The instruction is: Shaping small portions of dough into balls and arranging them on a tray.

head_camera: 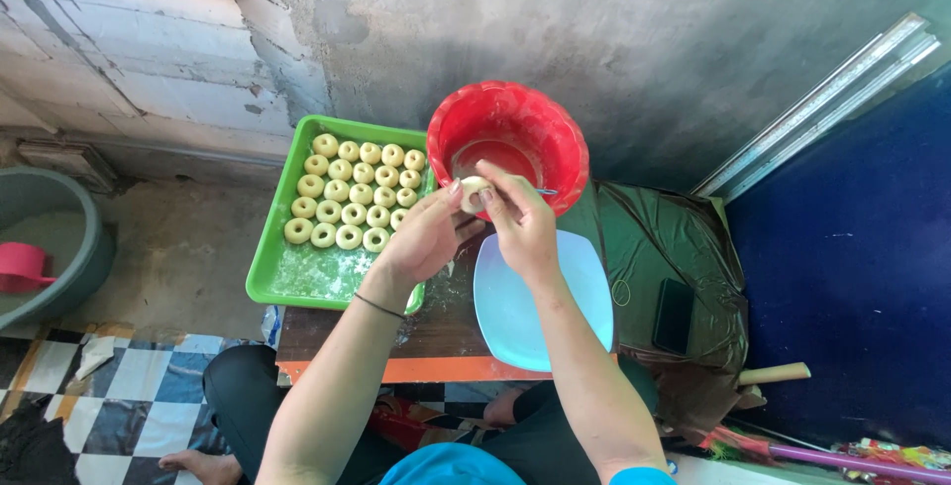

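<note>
I see both hands pinching one small pale round dough piece [473, 192] over the red plastic bucket's [555, 128] near rim. Left hand [428, 235] cups it from below, right hand [520, 219] fingertips press on top. Green plastic tray [272, 272] of ring-shaped dough pieces [347, 195] sits left; light blue plate [525, 317] under right wrist.

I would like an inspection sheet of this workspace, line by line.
Surface: low wooden table, flour-dusted near the tray.
Job's things: dough piece held by left hand and right hand; green tray with rows of dough rings; red bowl; pale blue plate, bare.
Clutter: black phone on dark plastic sheet.
Fingers: both hands pinch the dough over the bowl's rim.
Cables: nothing seen.
Surroundings: rough concrete wall, grey basin with pink scoop, checkered floor.
</note>
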